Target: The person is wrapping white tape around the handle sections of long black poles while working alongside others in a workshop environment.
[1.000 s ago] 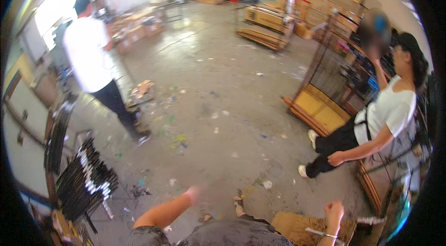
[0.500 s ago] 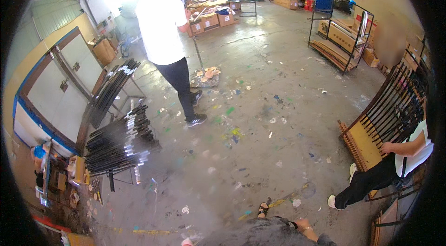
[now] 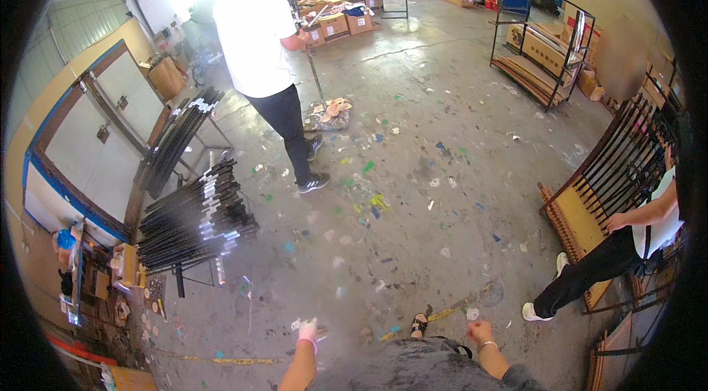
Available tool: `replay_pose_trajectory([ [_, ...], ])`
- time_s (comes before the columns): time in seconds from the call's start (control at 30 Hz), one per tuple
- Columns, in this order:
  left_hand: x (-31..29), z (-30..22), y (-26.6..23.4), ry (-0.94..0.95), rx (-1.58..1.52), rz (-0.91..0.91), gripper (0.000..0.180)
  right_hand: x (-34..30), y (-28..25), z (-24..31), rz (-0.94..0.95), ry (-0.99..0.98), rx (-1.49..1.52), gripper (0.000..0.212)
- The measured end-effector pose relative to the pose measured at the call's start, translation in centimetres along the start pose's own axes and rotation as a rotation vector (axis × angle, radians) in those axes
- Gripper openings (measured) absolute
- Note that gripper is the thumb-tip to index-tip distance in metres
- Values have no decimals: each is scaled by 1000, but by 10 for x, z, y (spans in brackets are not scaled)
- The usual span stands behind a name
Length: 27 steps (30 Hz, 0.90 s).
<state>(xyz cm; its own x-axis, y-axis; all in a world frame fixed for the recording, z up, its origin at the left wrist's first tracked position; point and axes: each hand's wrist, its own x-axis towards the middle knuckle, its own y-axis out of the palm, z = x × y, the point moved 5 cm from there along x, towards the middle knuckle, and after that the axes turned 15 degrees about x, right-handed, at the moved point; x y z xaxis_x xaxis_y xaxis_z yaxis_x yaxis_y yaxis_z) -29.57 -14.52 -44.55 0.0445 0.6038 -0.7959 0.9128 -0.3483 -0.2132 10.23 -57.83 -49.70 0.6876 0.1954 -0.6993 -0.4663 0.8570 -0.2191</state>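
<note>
Your left hand (image 3: 307, 330) hangs low above the floor (image 3: 405, 133), its fingers partly curled; I cannot tell whether its grip holds anything. Your right hand (image 3: 480, 331), banded at the wrist, is curled, contents likewise undeterminable; a pale scrap (image 3: 473, 313) shows just beyond it. Black bars (image 3: 184, 232) lie stacked to your left, well apart from both hands.

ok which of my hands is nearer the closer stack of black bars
Left. Your left hand is to the right of the closer stack of black bars, apart from it; your right hand is also to its right, but clearly farther away.
</note>
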Motion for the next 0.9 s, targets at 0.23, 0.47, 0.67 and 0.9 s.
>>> replay_pose_trajectory([
  [0.23, 18, 36, 7, -72, 216, 123, 43, -65, -26, -118, 22, 431, 151, 17],
  [0.47, 4, 82, -27, -210, 258, 114, 40, -72, -36, -92, 26, 264, -59, 17],
  [0.67, 19, 90, -34, -148, 196, 103, 42, -42, -13, -34, -69, 133, 276, 17],
  [0.9, 0, 56, 1, -89, 202, 144, 60, -47, -8, -3, -64, 76, 259, 15],
])
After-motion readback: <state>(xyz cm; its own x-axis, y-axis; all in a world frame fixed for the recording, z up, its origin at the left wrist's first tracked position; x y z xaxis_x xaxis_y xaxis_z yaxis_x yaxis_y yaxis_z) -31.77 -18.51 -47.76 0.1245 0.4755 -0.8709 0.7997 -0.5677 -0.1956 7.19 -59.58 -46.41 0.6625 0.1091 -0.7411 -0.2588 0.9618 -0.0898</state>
